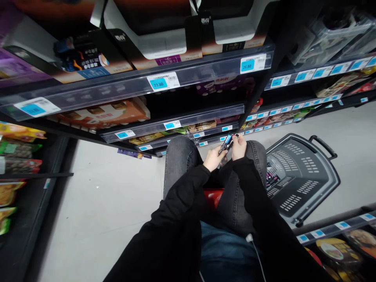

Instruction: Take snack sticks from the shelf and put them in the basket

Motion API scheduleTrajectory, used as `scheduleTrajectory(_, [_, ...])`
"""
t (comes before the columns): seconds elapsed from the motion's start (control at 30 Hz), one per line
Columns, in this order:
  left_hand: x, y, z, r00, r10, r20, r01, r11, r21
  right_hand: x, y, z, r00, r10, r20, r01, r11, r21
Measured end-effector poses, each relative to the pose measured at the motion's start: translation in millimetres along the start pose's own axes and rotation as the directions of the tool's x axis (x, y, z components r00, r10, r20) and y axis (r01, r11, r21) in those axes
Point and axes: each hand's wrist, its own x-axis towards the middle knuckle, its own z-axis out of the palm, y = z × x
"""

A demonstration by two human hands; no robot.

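Your left hand [214, 158], in a black sleeve, grips the lower end of a small dark packet with blue print [226, 143], held between your grey-jeaned knees. Your right hand [239, 146] pinches the packet's upper end with its fingertips, in front of the low shelf's blue price tags [227, 128]. Further right, a grey plastic shopping basket with a black handle [296, 176] stands on the pale floor, just beside your right knee.

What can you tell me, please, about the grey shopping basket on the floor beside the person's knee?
The grey shopping basket is plastic by its look, with slotted walls and a dark handle raised at its far rim. It stands on the pale floor, tilted in this view, close by the person's right knee, between two shelf units. Something with pink print lies inside; what it is cannot be told. Neither hand touches it.
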Motion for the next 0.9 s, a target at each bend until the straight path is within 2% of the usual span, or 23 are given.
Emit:
scheduleTrajectory(0.1, [2,-1,3.6,0.999,-0.016,0.034,0.017,0.999,-0.040,3,-1,-4,0.997,-0.015,-0.072,0.014,1.000,-0.016])
scheduleTrajectory(0.27, [9,-6,0.0,0.984,-0.078,0.162,0.110,0.975,-0.192,0,-12,-8,0.987,-0.067,-0.144,0.059,0.997,-0.058])
scheduleTrajectory(0.5, [13,-15,-17.8,0.922,-0.090,0.376,0.222,0.920,-0.323,-2,-28,-13,0.976,-0.118,-0.184,0.098,0.989,-0.112])
scheduleTrajectory(0.7, [13,-13,-28.8,0.903,-0.080,0.422,0.246,0.902,-0.355,-3,-32,-15,0.971,-0.125,-0.206,0.103,0.988,-0.111])
scheduleTrajectory(0.9, [12,-8,-28.7,0.901,-0.094,0.424,0.249,0.912,-0.326,-5,-33,-16,0.968,-0.110,-0.224,0.090,0.991,-0.099])
